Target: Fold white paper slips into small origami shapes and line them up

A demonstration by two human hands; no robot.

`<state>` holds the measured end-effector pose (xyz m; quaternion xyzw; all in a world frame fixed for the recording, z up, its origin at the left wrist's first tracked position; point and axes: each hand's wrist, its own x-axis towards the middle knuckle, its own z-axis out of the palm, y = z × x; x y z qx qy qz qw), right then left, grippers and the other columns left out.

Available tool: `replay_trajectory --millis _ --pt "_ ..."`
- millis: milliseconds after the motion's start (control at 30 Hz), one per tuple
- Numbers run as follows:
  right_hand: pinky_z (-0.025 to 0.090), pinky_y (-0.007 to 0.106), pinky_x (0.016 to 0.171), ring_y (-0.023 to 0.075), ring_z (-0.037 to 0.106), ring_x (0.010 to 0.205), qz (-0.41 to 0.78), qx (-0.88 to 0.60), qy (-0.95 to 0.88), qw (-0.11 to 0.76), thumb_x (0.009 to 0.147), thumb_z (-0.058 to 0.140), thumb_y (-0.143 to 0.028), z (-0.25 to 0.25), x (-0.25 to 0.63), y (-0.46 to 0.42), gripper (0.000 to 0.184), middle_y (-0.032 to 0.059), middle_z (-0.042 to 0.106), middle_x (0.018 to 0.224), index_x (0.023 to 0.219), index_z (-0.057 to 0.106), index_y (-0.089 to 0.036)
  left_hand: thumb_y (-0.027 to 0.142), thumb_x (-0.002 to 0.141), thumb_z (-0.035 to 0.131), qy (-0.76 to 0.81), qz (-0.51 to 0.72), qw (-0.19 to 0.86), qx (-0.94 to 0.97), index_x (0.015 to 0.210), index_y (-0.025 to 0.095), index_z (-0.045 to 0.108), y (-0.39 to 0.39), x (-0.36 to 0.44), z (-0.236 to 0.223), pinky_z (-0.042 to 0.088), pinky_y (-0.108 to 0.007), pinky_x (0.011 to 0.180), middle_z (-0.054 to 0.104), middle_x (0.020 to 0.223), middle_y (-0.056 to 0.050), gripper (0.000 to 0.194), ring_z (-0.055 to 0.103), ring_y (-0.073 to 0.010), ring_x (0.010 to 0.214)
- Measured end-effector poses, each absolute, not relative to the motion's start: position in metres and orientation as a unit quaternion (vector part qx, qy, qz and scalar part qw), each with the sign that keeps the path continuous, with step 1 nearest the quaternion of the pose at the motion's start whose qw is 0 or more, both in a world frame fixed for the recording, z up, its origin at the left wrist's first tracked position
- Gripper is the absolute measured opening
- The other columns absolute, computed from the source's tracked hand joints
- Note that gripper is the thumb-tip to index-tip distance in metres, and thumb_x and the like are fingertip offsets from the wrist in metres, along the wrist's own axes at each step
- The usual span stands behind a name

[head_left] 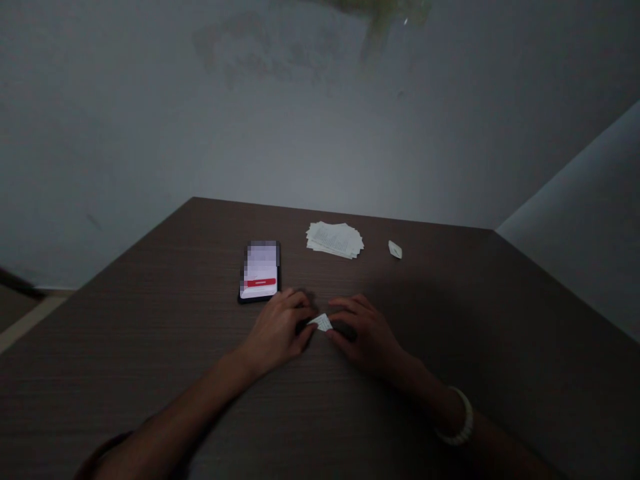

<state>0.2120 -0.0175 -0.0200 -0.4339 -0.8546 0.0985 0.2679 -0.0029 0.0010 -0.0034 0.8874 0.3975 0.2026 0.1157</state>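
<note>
A small piece of folded printed paper (pixel 323 323), roughly triangular, sits between my two hands just above or on the table. My left hand (pixel 283 327) has its thumb and fingertips closed at the paper's left corner. From the other side, my right hand (pixel 367 337) holds the right corner near its thumb, with the fingers curved above. Fine detail of the fingertips is dim. Beyond the hands lies a loose stack of printed paper pieces (pixel 335 240). To its right is another small folded paper (pixel 395 250).
A phone (pixel 260 272) with a lit screen lies just beyond my left hand. The dark brown table (pixel 200 260) meets a pale, stained wall (pixel 300 133) at its back edge. A bracelet (pixel 463 420) circles my right wrist.
</note>
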Motion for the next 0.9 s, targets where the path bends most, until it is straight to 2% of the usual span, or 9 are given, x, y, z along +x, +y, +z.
replay_trajectory --millis 133,267,433,633,800,900 --pt "0.045 0.035 0.088 0.0193 0.057 0.095 0.124 -0.408 -0.851 0.306 0.082 0.065 -0.018 -0.0192 0.2115 -0.0172 0.012 0.0038 0.067 0.104 0.093 0.063 -0.021 0.021 0.085 0.058 0.390 0.211 0.130 0.887 0.092 0.019 0.068 0.0017 -0.0021 -0.0052 0.043 -0.039 0.082 0.060 0.093 -0.006 0.013 0.051 -0.0239 0.094" --pt "0.045 0.033 0.080 0.0184 0.056 0.084 0.122 -0.395 -0.857 0.309 0.085 0.063 -0.019 -0.0187 0.2133 -0.0187 0.003 0.0022 0.069 0.086 0.087 0.062 -0.021 0.019 0.085 0.056 0.369 0.226 0.149 0.889 0.083 0.018 0.064 0.0031 -0.0018 -0.0084 0.041 -0.037 0.078 0.062 0.085 -0.004 0.008 0.053 -0.0224 0.088" --pt "0.045 0.032 0.077 0.0183 0.056 0.082 0.113 -0.399 -0.857 0.305 0.085 0.064 -0.022 -0.0206 0.2147 -0.0179 0.009 0.0025 0.070 0.089 0.094 0.064 -0.020 0.016 0.088 0.053 0.338 0.229 0.137 0.903 0.078 0.017 0.062 0.0030 -0.0027 -0.0082 0.038 -0.036 0.074 0.064 0.078 -0.002 0.014 0.054 -0.0207 0.082" --pt "0.045 0.031 0.074 0.0158 0.056 0.074 0.075 -0.393 -0.856 0.328 0.088 0.059 -0.019 -0.0194 0.2143 -0.0152 0.011 0.0014 0.070 0.081 0.084 0.068 -0.019 0.020 0.088 0.056 0.348 0.272 0.121 0.889 0.078 0.017 0.065 0.0013 -0.0010 -0.0074 0.039 -0.034 0.070 0.065 0.075 -0.003 0.014 0.054 -0.0200 0.076" --pt "0.045 0.032 0.073 0.0168 0.054 0.072 0.022 -0.380 -0.866 0.325 0.089 0.057 -0.020 -0.0162 0.2151 -0.0164 0.015 0.0025 0.070 0.080 0.082 0.069 -0.020 0.023 0.089 0.057 0.325 0.291 0.122 0.891 0.095 0.019 0.069 -0.0009 -0.0003 -0.0067 0.042 -0.034 0.072 0.067 0.079 -0.003 0.013 0.054 -0.0197 0.078" --pt "0.045 0.032 0.071 0.0167 0.054 0.071 0.002 -0.375 -0.872 0.315 0.091 0.055 -0.020 -0.0152 0.2157 -0.0172 0.017 0.0030 0.070 0.079 0.083 0.070 -0.020 0.024 0.091 0.057 0.301 0.313 0.114 0.894 0.092 0.019 0.070 -0.0019 -0.0006 -0.0050 0.043 -0.033 0.072 0.068 0.081 -0.004 0.014 0.054 -0.0182 0.076"
